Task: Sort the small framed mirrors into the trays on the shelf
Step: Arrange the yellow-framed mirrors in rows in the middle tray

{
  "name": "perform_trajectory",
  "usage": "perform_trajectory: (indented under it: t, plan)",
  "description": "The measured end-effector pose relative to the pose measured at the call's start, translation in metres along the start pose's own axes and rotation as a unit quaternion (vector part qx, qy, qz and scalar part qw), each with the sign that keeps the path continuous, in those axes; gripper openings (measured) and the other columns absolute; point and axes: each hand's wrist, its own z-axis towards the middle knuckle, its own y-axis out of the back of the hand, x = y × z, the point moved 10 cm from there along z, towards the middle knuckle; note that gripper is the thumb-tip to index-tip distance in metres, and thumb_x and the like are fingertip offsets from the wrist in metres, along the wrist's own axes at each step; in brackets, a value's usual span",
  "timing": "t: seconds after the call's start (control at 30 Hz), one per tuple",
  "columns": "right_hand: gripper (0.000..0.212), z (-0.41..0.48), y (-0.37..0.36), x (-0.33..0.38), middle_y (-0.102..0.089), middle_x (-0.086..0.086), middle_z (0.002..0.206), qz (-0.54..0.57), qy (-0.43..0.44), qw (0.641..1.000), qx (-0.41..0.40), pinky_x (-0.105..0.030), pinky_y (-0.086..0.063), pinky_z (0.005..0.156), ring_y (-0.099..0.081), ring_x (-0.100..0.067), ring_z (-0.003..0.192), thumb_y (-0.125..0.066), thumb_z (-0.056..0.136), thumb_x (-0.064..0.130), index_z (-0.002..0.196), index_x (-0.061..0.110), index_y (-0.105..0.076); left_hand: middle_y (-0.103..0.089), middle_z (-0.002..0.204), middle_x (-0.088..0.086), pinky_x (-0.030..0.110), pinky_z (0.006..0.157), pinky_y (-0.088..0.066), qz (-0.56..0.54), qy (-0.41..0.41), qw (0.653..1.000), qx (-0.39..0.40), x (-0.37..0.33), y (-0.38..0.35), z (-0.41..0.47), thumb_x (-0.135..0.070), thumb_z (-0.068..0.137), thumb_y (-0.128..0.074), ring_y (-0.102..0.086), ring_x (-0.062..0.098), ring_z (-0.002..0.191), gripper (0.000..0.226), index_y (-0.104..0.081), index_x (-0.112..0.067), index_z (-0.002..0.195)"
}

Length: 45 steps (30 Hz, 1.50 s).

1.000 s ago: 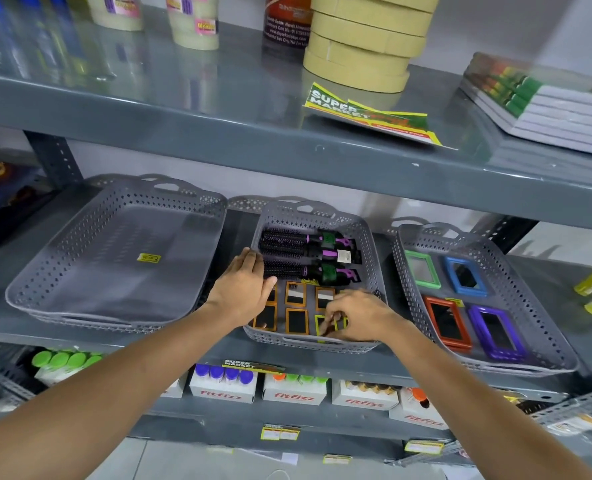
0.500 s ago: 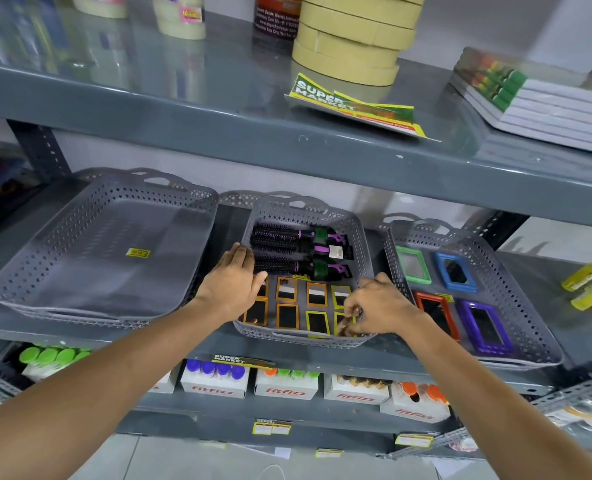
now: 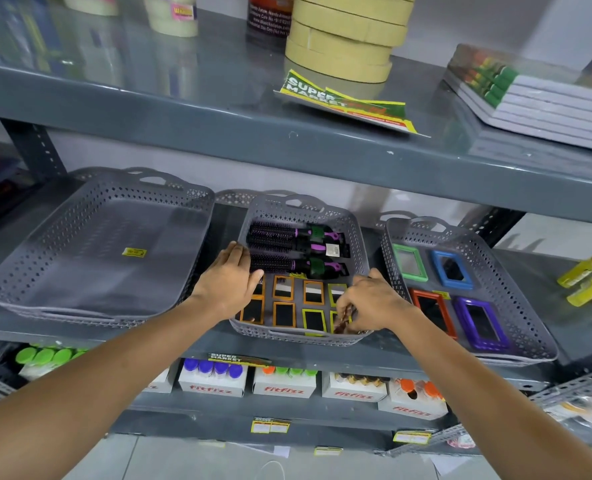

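Note:
The middle grey tray (image 3: 301, 339) holds three black-and-purple hair brushes (image 3: 287, 247) at the back and several small mirrors at the front, some orange-framed (image 3: 283, 315), some yellow-green-framed (image 3: 313, 320). My left hand (image 3: 227, 282) lies flat, palm down, on the tray's left wall, covering the leftmost orange mirrors. My right hand (image 3: 367, 303) is curled over the front right corner, fingertips pinched on a yellow-green mirror (image 3: 339, 320) that it mostly hides. The right tray (image 3: 516, 358) holds bigger mirrors: green (image 3: 409, 263), blue (image 3: 450, 270), red (image 3: 433, 311) and purple (image 3: 481, 323).
The left grey tray (image 3: 93, 317) holds only a yellow sticker. The upper shelf (image 3: 218, 133) overhangs the trays, with tape rolls (image 3: 343, 39), a leaflet and stacked notebooks (image 3: 537, 98) on it. Yellow bottles (image 3: 585, 282) lie at the far right. Boxes of bottles (image 3: 284, 384) fill the shelf below.
My right hand has slid right, from the front middle of the tray to its front right corner, and closed its fingers on a yellow-green mirror. The left hand has stayed put.

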Motion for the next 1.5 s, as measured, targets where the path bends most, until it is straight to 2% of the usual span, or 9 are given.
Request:
perform_trajectory:
  t: [0.13, 0.23, 0.33, 0.4, 0.73, 0.9, 1.03, 1.17, 1.5]
  plan:
    - [0.026, 0.001, -0.001, -0.001, -0.044, 0.014, 0.079, 0.005, 0.005, 1.0, 0.004, -0.03, -0.021, 0.079, -0.031, -0.012, 0.08, -0.077, 0.069, 0.045, 0.094, 0.038, -0.071, -0.038, 0.141, 0.023, 0.04, 0.114, -0.027, -0.004, 0.001, 1.0, -0.002, 0.001, 0.0, -0.001, -0.041, 0.098, -0.026, -0.028, 0.034, 0.137, 0.06, -0.033, 0.005, 0.136]
    - [0.029, 0.006, 0.011, -0.013, -0.055, 0.022, 0.081, 0.043, -0.01, 0.999, -0.023, -0.032, -0.025, 0.08, -0.04, -0.01, 0.085, -0.073, 0.074, 0.049, 0.099, 0.035, -0.068, -0.039, 0.141, 0.023, 0.04, 0.114, -0.027, -0.005, -0.001, 1.0, -0.003, 0.001, 0.0, -0.001, -0.041, 0.097, -0.025, -0.029, 0.034, 0.136, 0.061, -0.034, 0.005, 0.136]
    - [0.031, 0.019, 0.021, -0.027, -0.067, 0.006, 0.105, 0.024, -0.053, 0.998, -0.034, -0.037, -0.028, 0.092, -0.052, -0.016, 0.1, -0.067, 0.083, 0.043, 0.112, 0.033, -0.063, -0.038, 0.141, 0.023, 0.04, 0.113, -0.027, -0.005, -0.001, 1.0, -0.003, 0.001, 0.001, -0.001, -0.042, 0.097, -0.025, -0.03, 0.034, 0.136, 0.061, -0.033, 0.005, 0.136]
    - [0.029, 0.027, 0.017, -0.027, -0.066, 0.0, 0.108, -0.014, -0.065, 0.998, -0.016, -0.038, -0.029, 0.092, -0.051, -0.019, 0.102, -0.065, 0.085, 0.041, 0.111, 0.032, -0.063, -0.038, 0.141, 0.023, 0.04, 0.113, -0.027, -0.004, -0.004, 1.0, -0.001, 0.0, 0.0, -0.001, -0.042, 0.097, -0.025, -0.029, 0.034, 0.136, 0.061, -0.032, 0.005, 0.137]
    - [0.015, 0.033, 0.008, -0.016, -0.07, 0.01, 0.1, -0.016, -0.051, 0.998, -0.014, -0.039, -0.027, 0.093, -0.05, -0.015, 0.103, -0.068, 0.082, 0.041, 0.095, 0.034, -0.069, -0.038, 0.142, 0.023, 0.041, 0.114, -0.027, -0.004, -0.01, 1.0, 0.002, -0.001, 0.0, 0.0, -0.041, 0.098, -0.026, -0.028, 0.034, 0.137, 0.061, -0.033, 0.005, 0.137]
    - [0.027, 0.025, 0.017, -0.02, -0.069, 0.01, 0.102, 0.035, -0.05, 0.996, -0.058, -0.036, -0.026, 0.088, -0.05, -0.015, 0.103, -0.066, 0.081, 0.049, 0.102, 0.033, -0.066, -0.038, 0.142, 0.023, 0.041, 0.113, -0.028, -0.005, -0.01, 1.0, 0.001, -0.001, 0.001, -0.001, -0.042, 0.097, -0.025, -0.029, 0.034, 0.136, 0.061, -0.033, 0.005, 0.136]
    - [0.034, 0.013, 0.01, -0.008, -0.06, 0.017, 0.08, 0.05, -0.012, 0.998, -0.038, -0.032, -0.021, 0.081, -0.043, -0.009, 0.088, -0.07, 0.069, 0.062, 0.088, 0.034, -0.069, -0.036, 0.143, 0.022, 0.04, 0.114, -0.027, -0.01, -0.007, 1.0, 0.006, -0.001, 0.0, 0.0, -0.042, 0.098, -0.024, -0.026, 0.033, 0.138, 0.062, -0.03, 0.004, 0.138]
    - [0.025, 0.005, 0.0, 0.001, -0.047, 0.018, 0.069, 0.016, -0.005, 1.0, -0.011, -0.034, -0.026, 0.087, -0.033, -0.008, 0.083, -0.074, 0.07, 0.05, 0.088, 0.032, -0.073, -0.036, 0.144, 0.023, 0.04, 0.114, -0.027, -0.009, -0.009, 1.0, 0.004, -0.001, 0.001, -0.001, -0.042, 0.098, -0.024, -0.026, 0.033, 0.138, 0.062, -0.03, 0.005, 0.138]
    - [0.03, 0.008, 0.003, 0.002, -0.066, 0.016, 0.08, 0.031, -0.003, 0.999, -0.028, -0.036, -0.028, 0.092, -0.045, -0.009, 0.088, -0.07, 0.07, 0.056, 0.089, 0.032, -0.07, -0.034, 0.145, 0.023, 0.04, 0.115, -0.025, -0.006, -0.006, 1.0, 0.01, -0.001, -0.001, 0.0, -0.041, 0.098, -0.023, -0.025, 0.032, 0.139, 0.062, -0.029, 0.005, 0.138]
